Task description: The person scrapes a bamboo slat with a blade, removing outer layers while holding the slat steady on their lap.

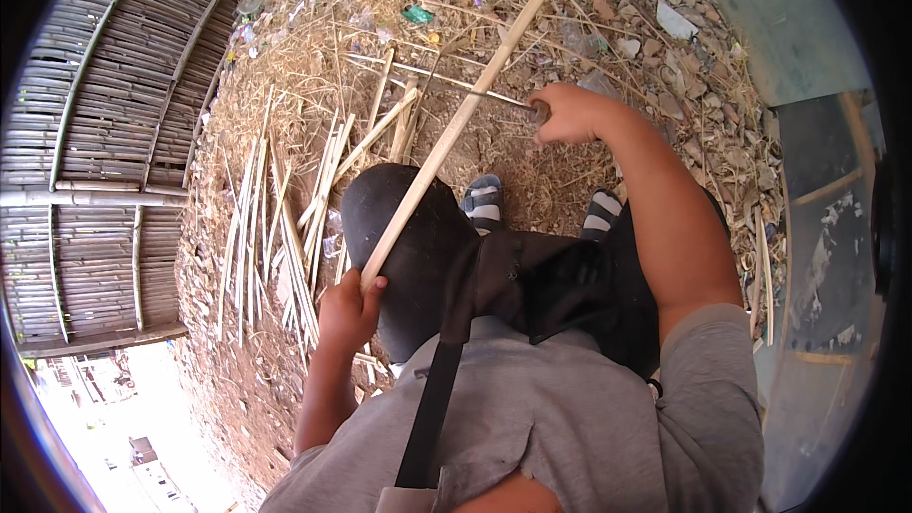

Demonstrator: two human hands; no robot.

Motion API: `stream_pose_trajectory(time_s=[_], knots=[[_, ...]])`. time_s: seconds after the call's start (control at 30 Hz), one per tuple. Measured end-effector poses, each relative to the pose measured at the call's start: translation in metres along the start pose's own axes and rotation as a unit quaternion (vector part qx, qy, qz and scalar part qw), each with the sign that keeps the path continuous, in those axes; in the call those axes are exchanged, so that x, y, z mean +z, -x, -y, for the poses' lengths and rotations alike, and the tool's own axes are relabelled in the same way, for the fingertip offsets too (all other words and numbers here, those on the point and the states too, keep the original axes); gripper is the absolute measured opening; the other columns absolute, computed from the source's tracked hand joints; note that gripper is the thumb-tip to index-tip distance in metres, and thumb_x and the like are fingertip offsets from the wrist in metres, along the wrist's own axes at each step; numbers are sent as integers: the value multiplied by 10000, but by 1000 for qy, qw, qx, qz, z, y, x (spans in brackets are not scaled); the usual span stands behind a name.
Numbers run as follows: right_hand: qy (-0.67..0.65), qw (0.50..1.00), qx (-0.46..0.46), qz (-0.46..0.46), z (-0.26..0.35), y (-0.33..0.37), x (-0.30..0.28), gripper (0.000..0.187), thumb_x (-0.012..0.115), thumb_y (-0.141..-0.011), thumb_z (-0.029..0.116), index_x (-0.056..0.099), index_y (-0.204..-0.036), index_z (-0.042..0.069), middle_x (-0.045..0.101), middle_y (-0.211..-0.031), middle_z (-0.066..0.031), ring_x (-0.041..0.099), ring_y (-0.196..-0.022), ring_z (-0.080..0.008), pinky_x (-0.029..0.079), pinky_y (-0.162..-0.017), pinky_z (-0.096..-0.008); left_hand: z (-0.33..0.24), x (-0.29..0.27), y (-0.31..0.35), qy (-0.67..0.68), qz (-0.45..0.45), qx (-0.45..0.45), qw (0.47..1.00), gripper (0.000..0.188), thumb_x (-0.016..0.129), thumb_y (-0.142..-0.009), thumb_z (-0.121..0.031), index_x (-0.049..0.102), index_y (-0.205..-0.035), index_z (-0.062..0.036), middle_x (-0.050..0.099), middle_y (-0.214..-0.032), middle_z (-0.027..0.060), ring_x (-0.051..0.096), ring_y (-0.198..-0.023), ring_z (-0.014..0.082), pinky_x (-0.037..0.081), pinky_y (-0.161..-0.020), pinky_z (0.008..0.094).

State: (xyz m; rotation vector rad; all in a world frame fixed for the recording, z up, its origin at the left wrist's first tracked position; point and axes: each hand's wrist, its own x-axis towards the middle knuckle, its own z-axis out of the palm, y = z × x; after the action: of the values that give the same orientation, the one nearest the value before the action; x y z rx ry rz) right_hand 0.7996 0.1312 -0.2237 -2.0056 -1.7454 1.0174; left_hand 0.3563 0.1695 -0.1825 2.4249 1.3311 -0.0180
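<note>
A long, pale bamboo strip slants from my left thigh toward the upper right. My left hand is closed around its near end, the thumb lying along the edge. In my right hand, closed on a short handle, is a long, thin-bladed knife. The narrow blade points left and crosses the strip in its far half; whether the edge bites into it I cannot tell. Beyond my left knee, a short bamboo piece stands near the blade.
Several split bamboo strips lie in a loose pile to the left. A bamboo-slat wall rises at the far left. Rubble, shavings and litter cover the ground ahead. Greyish panels stand along the right. My sandalled feet are below.
</note>
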Motion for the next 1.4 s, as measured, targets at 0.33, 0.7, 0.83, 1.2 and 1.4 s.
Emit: stream_pose_trajectory(time_s=[0.33,0.7,0.83,1.2,1.4], knots=[[16,1000,10,1,30,14,-8,347,776,-778,301,722,-1008,45,738,-949,-157,719,-908,-308,556,-800,-437,4,4,3,-5,-22,19,1000,429,629,-979,-386,519,-797,-14,602,-659,258,611,-652,492,455,-575,543],[146,983,-108,-38,61,11,19,366,794,-808,358,706,-987,51,715,-866,-152,708,-839,-327,538,-751,-452,10,-9,-3,73,40,21,996,456,613,-1007,-396,517,-798,-2,583,-632,223,587,-592,441,426,-547,484],[-10,998,-36,-56,27,9,-2,292,781,-814,325,702,-899,58,679,-799,-158,686,-806,-347,515,-699,-459,16,-13,-9,134,85,-5,987,448,604,-1019,-403,572,-852,12,576,-627,178,583,-565,320,424,-556,429],[-17,996,-38,-78,22,8,2,258,773,-812,285,685,-885,54,676,-773,-154,681,-756,-323,505,-686,-455,13,-10,-7,143,68,-8,987,435,612,-1012,-383,572,-851,19,576,-630,179,584,-571,320,425,-562,436],[-10,990,-11,-142,28,8,5,292,780,-803,294,691,-919,41,676,-763,-149,678,-740,-313,502,-679,-443,5,-14,-7,144,60,-4,988,419,618,-1014,-374,566,-855,10,540,-602,140,525,-542,234,402,-540,398]])
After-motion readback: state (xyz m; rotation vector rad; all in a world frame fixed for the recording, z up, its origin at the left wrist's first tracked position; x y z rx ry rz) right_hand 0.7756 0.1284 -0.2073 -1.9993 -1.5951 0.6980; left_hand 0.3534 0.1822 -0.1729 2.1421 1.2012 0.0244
